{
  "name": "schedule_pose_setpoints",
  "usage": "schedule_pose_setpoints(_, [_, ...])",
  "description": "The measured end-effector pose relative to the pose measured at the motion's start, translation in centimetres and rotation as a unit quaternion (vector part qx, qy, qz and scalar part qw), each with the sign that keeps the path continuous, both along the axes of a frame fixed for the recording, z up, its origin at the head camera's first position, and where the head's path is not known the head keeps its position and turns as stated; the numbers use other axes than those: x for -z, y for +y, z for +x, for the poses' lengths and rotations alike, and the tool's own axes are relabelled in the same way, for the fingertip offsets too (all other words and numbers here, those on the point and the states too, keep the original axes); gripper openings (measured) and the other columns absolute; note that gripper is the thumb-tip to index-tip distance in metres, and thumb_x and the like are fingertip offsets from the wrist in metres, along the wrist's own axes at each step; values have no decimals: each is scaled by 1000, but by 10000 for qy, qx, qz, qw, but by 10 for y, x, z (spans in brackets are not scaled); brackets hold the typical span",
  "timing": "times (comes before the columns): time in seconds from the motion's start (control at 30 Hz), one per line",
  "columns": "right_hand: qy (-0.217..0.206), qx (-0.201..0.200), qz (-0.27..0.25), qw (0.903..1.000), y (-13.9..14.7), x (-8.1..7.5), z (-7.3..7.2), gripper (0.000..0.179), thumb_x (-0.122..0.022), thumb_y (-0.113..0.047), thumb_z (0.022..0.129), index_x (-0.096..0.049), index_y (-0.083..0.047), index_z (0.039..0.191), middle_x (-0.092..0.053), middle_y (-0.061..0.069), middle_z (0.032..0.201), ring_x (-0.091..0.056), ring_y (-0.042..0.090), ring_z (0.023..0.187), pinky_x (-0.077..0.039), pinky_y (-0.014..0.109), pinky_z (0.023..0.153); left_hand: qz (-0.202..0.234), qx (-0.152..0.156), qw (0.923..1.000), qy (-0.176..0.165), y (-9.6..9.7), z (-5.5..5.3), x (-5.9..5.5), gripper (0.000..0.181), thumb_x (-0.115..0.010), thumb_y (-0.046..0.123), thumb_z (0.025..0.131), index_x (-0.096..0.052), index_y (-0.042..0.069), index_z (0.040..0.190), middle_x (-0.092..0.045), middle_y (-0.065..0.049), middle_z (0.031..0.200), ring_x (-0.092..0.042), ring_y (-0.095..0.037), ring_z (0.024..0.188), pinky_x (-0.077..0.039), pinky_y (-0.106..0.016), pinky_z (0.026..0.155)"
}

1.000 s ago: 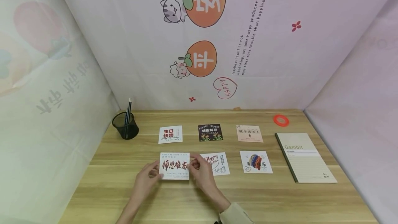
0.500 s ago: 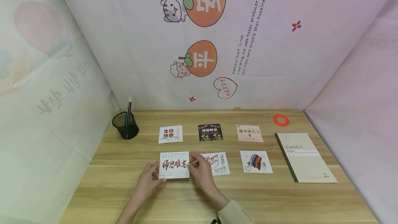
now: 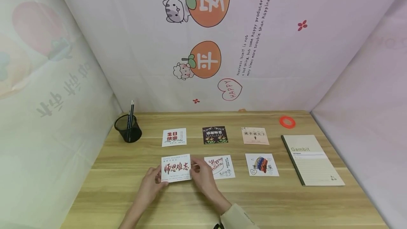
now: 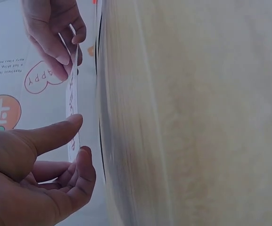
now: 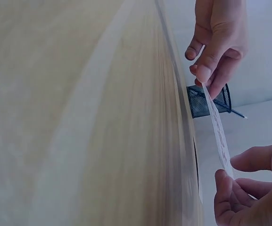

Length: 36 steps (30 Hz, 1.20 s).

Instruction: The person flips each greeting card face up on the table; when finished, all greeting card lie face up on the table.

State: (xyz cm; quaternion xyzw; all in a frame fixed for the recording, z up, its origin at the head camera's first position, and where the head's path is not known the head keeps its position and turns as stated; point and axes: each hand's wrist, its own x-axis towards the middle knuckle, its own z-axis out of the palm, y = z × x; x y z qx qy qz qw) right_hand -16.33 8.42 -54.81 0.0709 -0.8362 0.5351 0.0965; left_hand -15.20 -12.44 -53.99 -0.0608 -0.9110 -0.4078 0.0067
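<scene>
Between my two hands is a white greeting card with large red characters, its printed face turned up toward the head camera. My left hand pinches its lower left edge between thumb and fingers. On the opposite side, my right hand pinches the right edge. The wrist views show the card edge-on, raised off the table, with thumbs on its printed side and fingers behind. Just beyond the right hand lies a "Happy Birthday" card, its left edge close to the fingers.
Behind lie a red-lettered birthday card, a dark floral card and a pink card. A colourful card and a notebook lie right, below a red tape ring. A black mesh pen cup stands at the back left.
Both hands have shifted the card slightly left and tilted it a little, its right side higher. More of the "Happy Birthday" card shows beside the right hand.
</scene>
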Motion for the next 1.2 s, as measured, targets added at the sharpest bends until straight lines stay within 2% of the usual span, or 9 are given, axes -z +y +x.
schedule_pose_setpoints(0.2, [-177,-301,277,9990,-3,-3,5,47,-63,6,80,-57,7,126,-67,19,109,-65,28,95,-55,34,84,-189,27,9996,198,-1,-3,2,68,-80,0,72,-47,-21,127,-53,-7,88,-52,-12,73,-48,-20,61])
schedule_pose_setpoints(0.43, [-397,-597,375,9967,-5,-7,8,55,-64,4,81,-47,13,132,-63,25,113,-63,26,89,-56,32,80,-356,188,9992,25,-3,-11,8,73,-82,1,69,-45,-24,126,-51,-7,84,-48,-11,69,-44,-20,57])
schedule_pose_setpoints(0.53, [-467,-685,321,9960,-5,-6,8,55,-64,3,83,-46,13,134,-63,25,113,-63,28,92,-55,34,81,-438,191,9989,-25,-3,-13,10,74,-82,1,68,-45,-23,127,-50,-7,82,-47,-12,69,-43,-21,57])
schedule_pose_setpoints(0.77, [-446,-713,524,9951,-5,-3,7,51,-64,-2,85,-50,8,132,-61,24,120,-62,32,104,-50,42,93,-665,272,9974,-55,-4,-16,10,70,-82,2,69,-47,-22,125,-49,-7,79,-44,-14,69,-40,-23,58])
schedule_pose_setpoints(0.9, [-430,-710,708,9940,-5,-1,6,48,-65,-5,85,-53,6,130,-60,23,124,-58,34,114,-45,46,100,-800,297,9963,-99,-4,-18,11,65,-82,3,69,-52,-17,124,-46,-5,77,-41,-14,68,-37,-23,56])
schedule_pose_setpoints(1.03, [-345,-724,912,9926,-5,-1,6,44,-64,-6,86,-56,4,127,-61,21,123,-57,34,115,-45,46,100,-861,328,9957,-130,-4,-19,12,58,-82,4,70,-58,-11,120,-45,-5,76,-38,-14,67,-33,-24,55])
schedule_pose_setpoints(1.2, [-217,-720,1160,9904,-6,-1,6,38,-63,-7,85,-60,4,122,-63,20,120,-59,35,110,-47,47,97,-1066,320,9933,-300,-4,-20,9,62,-82,8,72,-56,-9,125,-48,-6,80,-41,-15,69,-37,-26,57])
